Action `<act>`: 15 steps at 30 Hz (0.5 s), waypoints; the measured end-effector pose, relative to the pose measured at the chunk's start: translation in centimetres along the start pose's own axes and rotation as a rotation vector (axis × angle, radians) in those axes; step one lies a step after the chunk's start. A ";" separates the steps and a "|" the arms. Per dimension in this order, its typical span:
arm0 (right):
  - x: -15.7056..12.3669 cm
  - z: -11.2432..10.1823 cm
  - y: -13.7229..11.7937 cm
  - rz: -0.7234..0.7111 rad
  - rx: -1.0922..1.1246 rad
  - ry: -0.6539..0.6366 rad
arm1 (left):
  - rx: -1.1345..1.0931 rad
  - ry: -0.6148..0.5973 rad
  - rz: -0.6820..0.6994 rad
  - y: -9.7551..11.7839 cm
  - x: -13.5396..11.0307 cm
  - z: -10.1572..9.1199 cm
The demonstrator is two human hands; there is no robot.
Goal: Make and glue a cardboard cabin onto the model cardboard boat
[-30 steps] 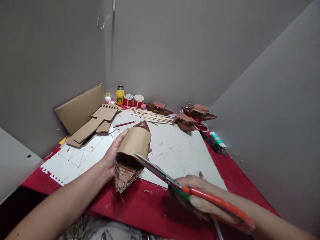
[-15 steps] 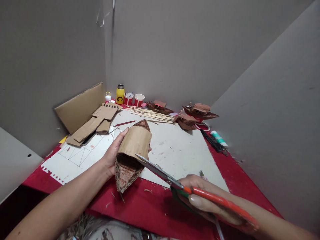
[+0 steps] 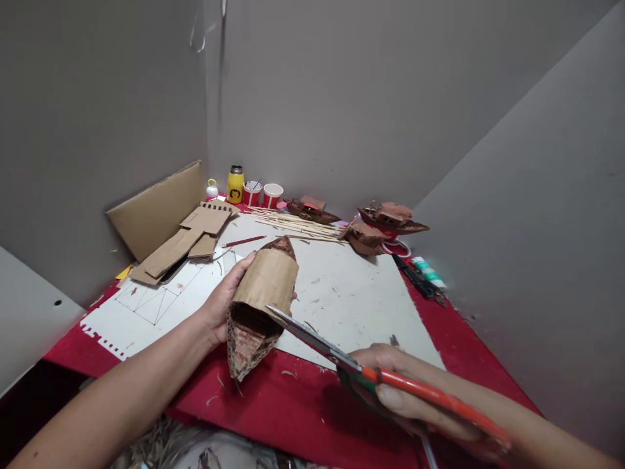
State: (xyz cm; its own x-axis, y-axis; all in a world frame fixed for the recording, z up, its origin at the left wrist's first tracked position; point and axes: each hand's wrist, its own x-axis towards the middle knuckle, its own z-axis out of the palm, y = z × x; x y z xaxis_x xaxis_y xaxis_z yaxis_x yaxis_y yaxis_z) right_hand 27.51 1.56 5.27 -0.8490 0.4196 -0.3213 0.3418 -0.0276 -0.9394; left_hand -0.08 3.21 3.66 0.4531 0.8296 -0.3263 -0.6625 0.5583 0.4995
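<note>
My left hand is wrapped round the left side of a cardboard model boat, with a fingertip showing at its far right side. A curved tan cardboard cover arches over the boat's middle, and its brown pointed ends stick out front and back. In my right hand are scissors with orange and green handles. Their blades lie against the near right edge of the cover, the tip over its surface. How far the blades are apart is hard to see.
Behind lie thin wooden sticks, a red pencil and several brown model boats. Cardboard pieces rest at left. A yellow bottle and red-white cups stand at the back. A green-white tube lies right.
The boat, my left hand and the scissors have shifted very slightly right and down together. Both holds stay the same.
</note>
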 end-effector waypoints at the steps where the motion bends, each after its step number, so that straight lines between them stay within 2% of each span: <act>1: 0.1 0.1 -0.1 -0.010 -0.008 -0.007 | 0.004 -0.012 -0.017 -0.1 0.0 0.0; 6: 0.3 0.3 0.4 -0.035 -0.020 -0.007 | 0.032 -0.014 -0.025 -0.4 0.0 0.4; 10: 0.4 0.2 0.9 0.004 -0.010 0.035 | 0.044 0.025 -0.007 -0.4 0.0 0.7; 15: 0.4 -0.1 1.7 -0.026 -0.065 0.040 | 0.052 0.091 -0.003 -0.2 -0.2 1.0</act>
State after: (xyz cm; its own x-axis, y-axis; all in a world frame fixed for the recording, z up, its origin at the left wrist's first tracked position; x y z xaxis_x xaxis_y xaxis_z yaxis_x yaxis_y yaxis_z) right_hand 27.77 1.80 3.57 -0.8417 0.4551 -0.2904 0.3463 0.0425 -0.9372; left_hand 0.60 2.92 4.42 0.3970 0.8270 -0.3982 -0.6282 0.5611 0.5390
